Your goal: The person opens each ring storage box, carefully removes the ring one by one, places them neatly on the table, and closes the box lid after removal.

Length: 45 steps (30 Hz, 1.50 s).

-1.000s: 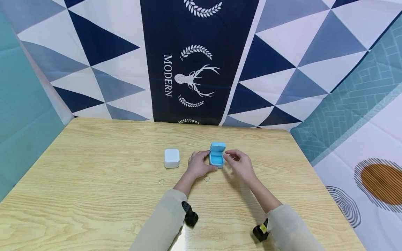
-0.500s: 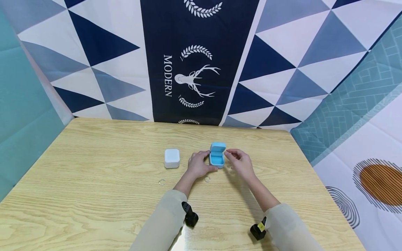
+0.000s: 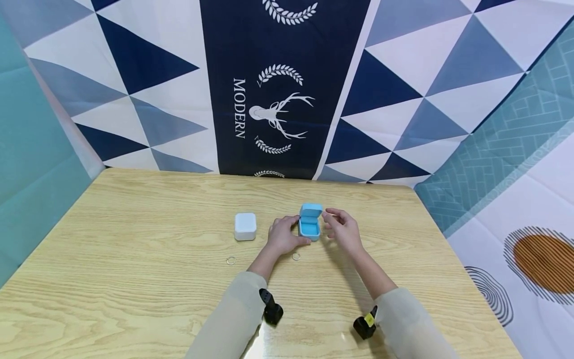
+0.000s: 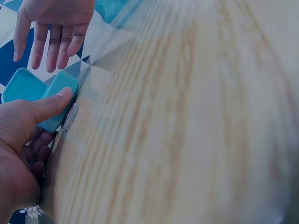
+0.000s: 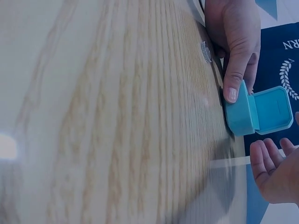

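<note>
A light-blue ring box (image 3: 309, 231) stands on the table with its lid (image 3: 311, 210) raised. My left hand (image 3: 282, 235) grips the base from the left, and its thumb (image 4: 52, 103) presses on the front side. To the right of the box is my right hand (image 3: 344, 232), its loosely bent fingers close to the lid's edge and holding nothing. In the right wrist view these fingers (image 5: 268, 156) appear apart from the lid. A sparkling ring (image 4: 71, 117) lies on the table just in front of the box.
A closed white box (image 3: 245, 227) stands left of my left hand. In front of it lies a second ring (image 3: 230, 264). The wooden table (image 3: 157, 249) ends at a patterned cloth backdrop (image 3: 287, 114).
My right hand has shifted slightly away from the box's base and up toward the lid's right edge, its fingers spreading a little. My left hand and the box have stayed put.
</note>
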Each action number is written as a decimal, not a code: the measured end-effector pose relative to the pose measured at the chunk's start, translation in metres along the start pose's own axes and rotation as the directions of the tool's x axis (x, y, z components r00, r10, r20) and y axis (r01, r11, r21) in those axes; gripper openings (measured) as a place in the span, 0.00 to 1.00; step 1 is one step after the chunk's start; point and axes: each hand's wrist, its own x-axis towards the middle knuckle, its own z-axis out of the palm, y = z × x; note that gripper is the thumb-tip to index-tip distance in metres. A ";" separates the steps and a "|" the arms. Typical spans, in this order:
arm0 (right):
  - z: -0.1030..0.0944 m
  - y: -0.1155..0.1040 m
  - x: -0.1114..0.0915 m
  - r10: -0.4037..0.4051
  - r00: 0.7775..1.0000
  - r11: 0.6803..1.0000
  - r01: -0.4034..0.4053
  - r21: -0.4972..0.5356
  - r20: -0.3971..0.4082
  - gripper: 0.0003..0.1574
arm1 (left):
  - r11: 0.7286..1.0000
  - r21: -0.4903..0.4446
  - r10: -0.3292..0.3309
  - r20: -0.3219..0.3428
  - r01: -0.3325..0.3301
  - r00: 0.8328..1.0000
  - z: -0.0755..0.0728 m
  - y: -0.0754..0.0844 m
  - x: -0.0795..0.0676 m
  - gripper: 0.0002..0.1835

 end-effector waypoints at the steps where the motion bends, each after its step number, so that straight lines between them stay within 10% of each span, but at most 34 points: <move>1: 0.001 0.000 0.000 0.002 1.000 1.000 -0.002 0.001 -0.002 0.28 | 1.000 -0.002 -0.002 0.001 0.002 1.000 0.000 0.000 0.000 0.41; 45: 0.010 -0.006 0.021 0.121 0.988 0.990 -0.127 0.058 0.098 0.38 | 1.000 -0.008 -0.018 0.001 0.018 1.000 0.002 0.000 0.001 0.41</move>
